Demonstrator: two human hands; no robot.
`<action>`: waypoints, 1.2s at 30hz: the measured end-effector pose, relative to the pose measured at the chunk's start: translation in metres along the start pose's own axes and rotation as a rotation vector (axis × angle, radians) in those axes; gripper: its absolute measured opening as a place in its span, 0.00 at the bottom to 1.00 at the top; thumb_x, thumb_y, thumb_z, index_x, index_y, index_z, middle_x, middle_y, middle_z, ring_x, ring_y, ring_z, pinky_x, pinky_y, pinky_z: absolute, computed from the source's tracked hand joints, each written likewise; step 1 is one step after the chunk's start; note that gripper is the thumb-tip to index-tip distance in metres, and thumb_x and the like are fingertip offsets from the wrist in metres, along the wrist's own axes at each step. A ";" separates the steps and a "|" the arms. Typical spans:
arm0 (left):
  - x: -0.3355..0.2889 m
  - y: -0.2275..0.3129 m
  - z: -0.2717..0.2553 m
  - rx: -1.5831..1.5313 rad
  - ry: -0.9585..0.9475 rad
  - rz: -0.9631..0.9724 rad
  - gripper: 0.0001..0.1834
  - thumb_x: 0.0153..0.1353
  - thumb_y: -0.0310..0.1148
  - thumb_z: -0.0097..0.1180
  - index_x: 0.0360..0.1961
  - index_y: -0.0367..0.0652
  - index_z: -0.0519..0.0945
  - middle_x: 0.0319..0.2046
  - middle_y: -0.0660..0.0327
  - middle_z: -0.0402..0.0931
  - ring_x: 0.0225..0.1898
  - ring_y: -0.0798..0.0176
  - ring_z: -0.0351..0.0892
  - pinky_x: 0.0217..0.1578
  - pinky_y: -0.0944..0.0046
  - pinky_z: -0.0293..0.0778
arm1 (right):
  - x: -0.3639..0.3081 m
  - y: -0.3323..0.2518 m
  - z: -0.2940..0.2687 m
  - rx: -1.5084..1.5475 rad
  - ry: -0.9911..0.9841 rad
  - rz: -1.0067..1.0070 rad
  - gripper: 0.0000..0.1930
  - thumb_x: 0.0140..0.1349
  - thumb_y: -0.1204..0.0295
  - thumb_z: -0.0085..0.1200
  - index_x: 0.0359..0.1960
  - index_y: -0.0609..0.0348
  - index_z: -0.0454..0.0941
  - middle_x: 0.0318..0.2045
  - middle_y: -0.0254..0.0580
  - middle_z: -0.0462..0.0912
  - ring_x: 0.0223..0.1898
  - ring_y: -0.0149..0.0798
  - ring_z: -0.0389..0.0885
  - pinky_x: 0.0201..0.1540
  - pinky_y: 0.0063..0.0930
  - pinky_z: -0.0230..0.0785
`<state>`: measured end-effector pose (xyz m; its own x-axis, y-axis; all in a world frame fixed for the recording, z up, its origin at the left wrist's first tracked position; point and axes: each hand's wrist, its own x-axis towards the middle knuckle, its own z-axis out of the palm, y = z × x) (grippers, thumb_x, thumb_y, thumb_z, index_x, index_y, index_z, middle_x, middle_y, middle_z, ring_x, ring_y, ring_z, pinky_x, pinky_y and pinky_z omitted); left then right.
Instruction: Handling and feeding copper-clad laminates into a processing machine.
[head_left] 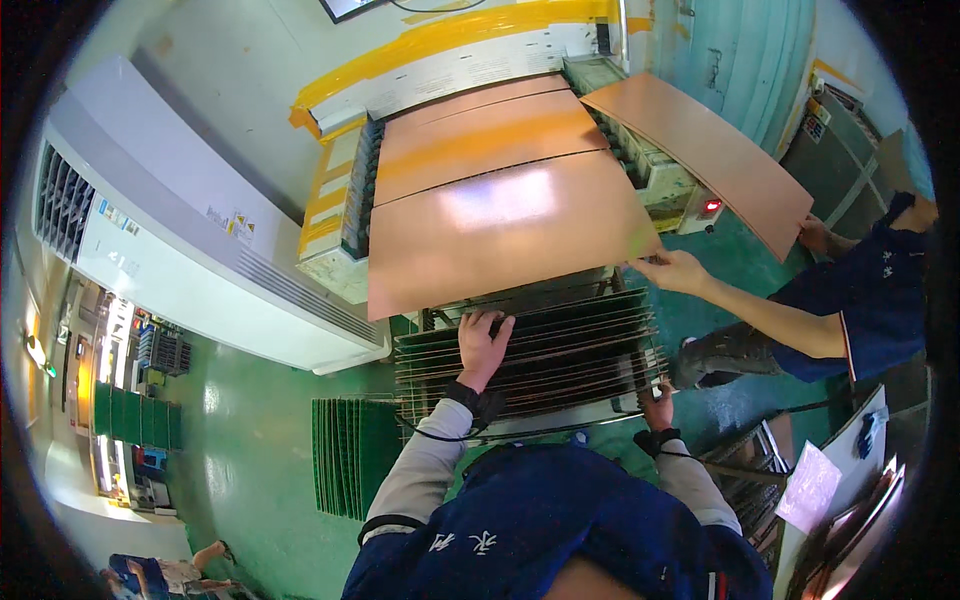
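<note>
A rack (585, 412) of thin dark panels (560, 345) stands in front of me, the panels in close rows with coppery edges. My left hand (484, 348) is on top of the rows, its fingers bent over a panel's edge. At the rack's right end is my right hand (657, 406), closed at the ends of the panels; what its fingers hold is hidden. Beyond the rack, a large copper sheet (500, 225) lies on the roller machine (345, 255), its near edge overhanging. A co-worker's hand (675, 272) touches that sheet's right corner.
The co-worker's other hand holds another copper sheet (715, 150) at the right. A white air conditioner (190, 230) stands left. Green panels (352, 455) stand on the floor left of the rack. Boards (850, 480) lean at lower right. Another person (165, 575) is at the far lower left.
</note>
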<state>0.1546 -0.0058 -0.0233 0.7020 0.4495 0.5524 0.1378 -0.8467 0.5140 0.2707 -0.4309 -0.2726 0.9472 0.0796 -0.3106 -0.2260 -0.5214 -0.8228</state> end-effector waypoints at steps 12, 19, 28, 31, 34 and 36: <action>0.004 0.008 -0.005 -0.005 0.006 -0.023 0.13 0.60 0.39 0.65 0.33 0.39 0.83 0.33 0.53 0.81 0.37 0.45 0.76 0.44 0.49 0.71 | -0.010 -0.013 -0.007 -0.109 0.048 -0.060 0.34 0.58 0.58 0.66 0.60 0.64 0.67 0.42 0.57 0.84 0.40 0.48 0.85 0.44 0.40 0.77; 0.002 0.006 -0.007 0.021 -0.037 -0.069 0.14 0.60 0.39 0.66 0.34 0.37 0.84 0.39 0.50 0.83 0.42 0.44 0.78 0.46 0.50 0.74 | -0.010 -0.019 -0.006 -0.114 0.036 -0.018 0.34 0.57 0.54 0.65 0.59 0.63 0.69 0.47 0.61 0.82 0.47 0.57 0.83 0.50 0.44 0.74; 0.000 0.002 -0.006 0.016 -0.035 -0.051 0.13 0.61 0.39 0.65 0.34 0.39 0.84 0.38 0.52 0.82 0.42 0.44 0.77 0.45 0.50 0.73 | -0.030 -0.054 -0.014 -0.027 0.011 -0.043 0.33 0.58 0.54 0.65 0.59 0.63 0.69 0.44 0.60 0.82 0.45 0.55 0.83 0.48 0.45 0.74; -0.001 0.001 -0.008 0.020 -0.033 -0.056 0.13 0.61 0.40 0.65 0.34 0.39 0.84 0.37 0.53 0.82 0.41 0.45 0.77 0.44 0.50 0.73 | -0.026 -0.047 -0.011 -0.067 0.000 -0.026 0.33 0.58 0.55 0.65 0.59 0.62 0.68 0.43 0.60 0.83 0.44 0.55 0.84 0.47 0.44 0.74; 0.000 0.002 -0.007 0.021 -0.020 -0.042 0.13 0.61 0.40 0.65 0.34 0.39 0.84 0.37 0.53 0.82 0.40 0.45 0.77 0.44 0.50 0.72 | -0.010 -0.019 -0.003 -0.144 0.034 -0.047 0.33 0.57 0.56 0.66 0.59 0.62 0.68 0.41 0.59 0.83 0.41 0.54 0.84 0.44 0.44 0.75; 0.004 0.006 -0.002 -0.005 -0.032 -0.037 0.13 0.61 0.40 0.65 0.34 0.40 0.84 0.37 0.53 0.82 0.41 0.45 0.77 0.44 0.50 0.72 | -0.001 0.010 -0.002 -0.184 0.119 -0.146 0.32 0.58 0.56 0.66 0.58 0.61 0.68 0.38 0.56 0.84 0.37 0.50 0.85 0.41 0.42 0.75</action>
<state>0.1570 -0.0085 -0.0170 0.7187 0.4709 0.5117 0.1606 -0.8283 0.5368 0.2676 -0.4378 -0.2794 0.9894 0.0704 -0.1273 -0.0499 -0.6581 -0.7513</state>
